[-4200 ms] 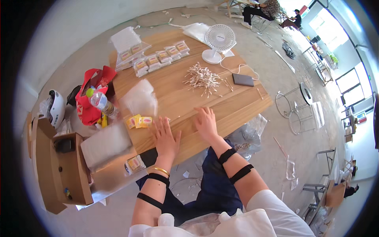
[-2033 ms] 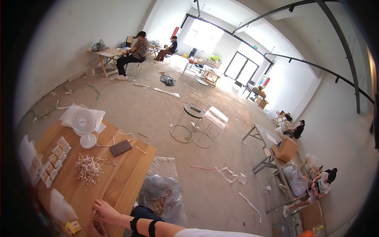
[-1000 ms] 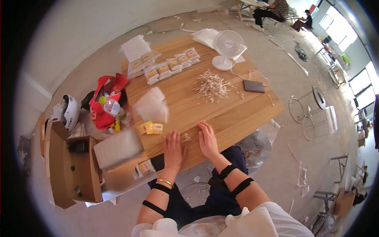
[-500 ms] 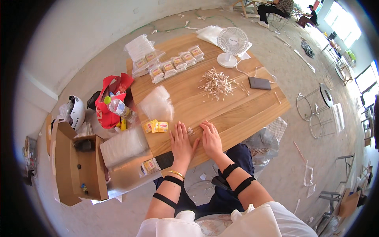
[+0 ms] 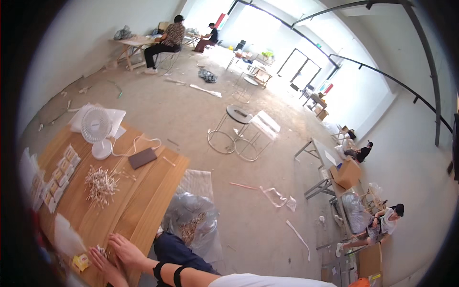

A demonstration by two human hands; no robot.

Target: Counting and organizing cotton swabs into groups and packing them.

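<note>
My left hand (image 5: 106, 268) lies on the wooden table (image 5: 143, 191) near its front edge, fingers stretched out and open. Beside it my right hand (image 5: 126, 251) rests on the wood, open, with its fingers slightly bent. A small bunch of cotton swabs (image 5: 101, 249) shows between the fingertips of both hands, partly hidden; neither hand is closed round it. Yellow printed cards (image 5: 81, 262) lie just left of my left hand, close to clear plastic bags (image 5: 68, 237). Farther back is a loose heap of cotton swabs (image 5: 100, 185).
A white fan (image 5: 97, 128) and a dark power bank (image 5: 143, 158) stand behind the heap. Filled small packets (image 5: 61, 176) line the table's left. Right of the table are a clear bag of swabs (image 5: 191, 225) and round stools (image 5: 239, 115). Other people sit farther off.
The view has swung up and to the right, so the table now sits at the lower left and more of the room shows. My hands stay beside the small bunch of swabs.
</note>
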